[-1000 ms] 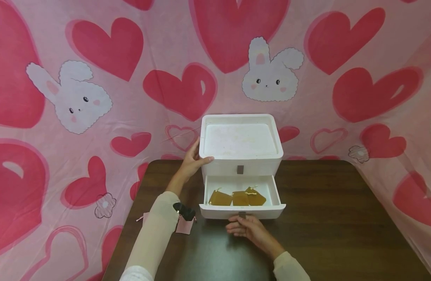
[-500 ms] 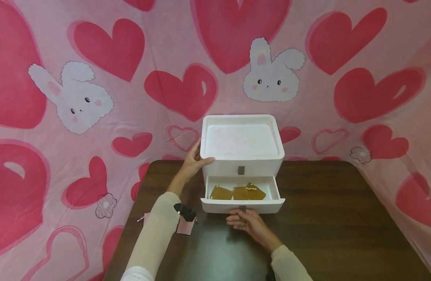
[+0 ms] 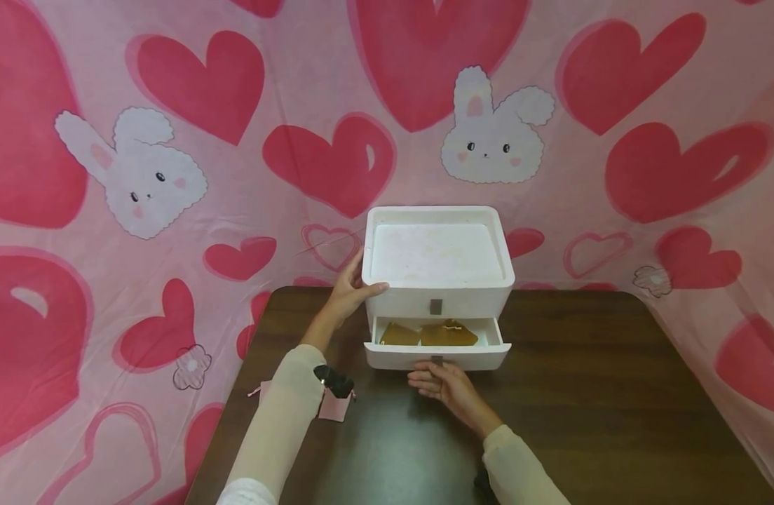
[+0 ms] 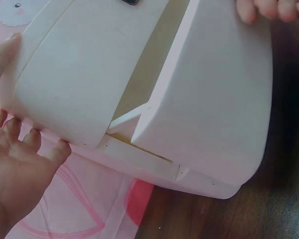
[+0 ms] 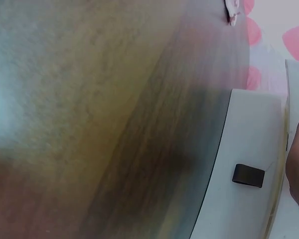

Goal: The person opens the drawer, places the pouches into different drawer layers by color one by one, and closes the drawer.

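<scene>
A white two-drawer box (image 3: 439, 252) stands at the back of the table, its lower drawer (image 3: 393, 357) partly pulled out. Several mustard-brown drawstring pouches (image 3: 449, 335) lie inside that drawer. My left hand (image 3: 347, 293) grips the box's left side, thumb on the front and fingers along the side; the left wrist view shows the fingertips at its edge. In front of the lower drawer, my right hand (image 3: 451, 394) presses the drawer front near its tab with loosely extended fingers. A dark tab (image 5: 248, 176) on a white front appears in the right wrist view.
A pink drawstring pouch (image 3: 333, 406) lies on the dark wooden table (image 3: 601, 393), beside the left forearm. Part of another pink piece (image 3: 263, 388) shows behind that sleeve. A pink heart-and-rabbit cloth (image 3: 324, 168) hangs right behind the box.
The lower drawer has slid further into the box, and my right hand has moved forward with it. Less of the brown pouches shows. The left hand keeps its hold on the box.
</scene>
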`<state>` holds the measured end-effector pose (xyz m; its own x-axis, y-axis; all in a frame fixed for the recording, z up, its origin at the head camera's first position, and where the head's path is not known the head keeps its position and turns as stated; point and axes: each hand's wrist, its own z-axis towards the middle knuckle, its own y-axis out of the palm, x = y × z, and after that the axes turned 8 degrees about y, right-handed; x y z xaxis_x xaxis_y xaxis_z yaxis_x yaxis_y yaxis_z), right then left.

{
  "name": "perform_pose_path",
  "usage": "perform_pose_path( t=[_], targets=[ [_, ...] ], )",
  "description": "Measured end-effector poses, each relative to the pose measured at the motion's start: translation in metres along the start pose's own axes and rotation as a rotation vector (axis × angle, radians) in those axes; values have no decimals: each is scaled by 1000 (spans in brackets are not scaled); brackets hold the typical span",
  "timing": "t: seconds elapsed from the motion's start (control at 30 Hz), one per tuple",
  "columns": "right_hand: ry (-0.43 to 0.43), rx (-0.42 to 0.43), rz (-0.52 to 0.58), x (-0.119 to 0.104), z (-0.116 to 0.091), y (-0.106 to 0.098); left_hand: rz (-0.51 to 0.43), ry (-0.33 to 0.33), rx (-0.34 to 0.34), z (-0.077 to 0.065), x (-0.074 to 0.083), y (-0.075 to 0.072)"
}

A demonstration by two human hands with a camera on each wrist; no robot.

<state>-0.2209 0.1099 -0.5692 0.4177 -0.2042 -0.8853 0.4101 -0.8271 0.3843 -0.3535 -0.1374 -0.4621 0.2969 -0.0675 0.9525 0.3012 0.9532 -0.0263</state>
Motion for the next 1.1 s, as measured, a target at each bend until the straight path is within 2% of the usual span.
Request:
perform_pose_path(
  t=[0.7, 0.93, 1.1],
  targets=[
    [-11, 57, 0, -15, 29, -14, -6, 16, -2, -1, 0, 1],
    [4, 83, -26, -22, 36, -17, -26, -44, -19, -9, 31, 7],
    [9, 88, -49, -25, 42, -20, -21, -54, -19, -8, 30, 4]
  ],
)
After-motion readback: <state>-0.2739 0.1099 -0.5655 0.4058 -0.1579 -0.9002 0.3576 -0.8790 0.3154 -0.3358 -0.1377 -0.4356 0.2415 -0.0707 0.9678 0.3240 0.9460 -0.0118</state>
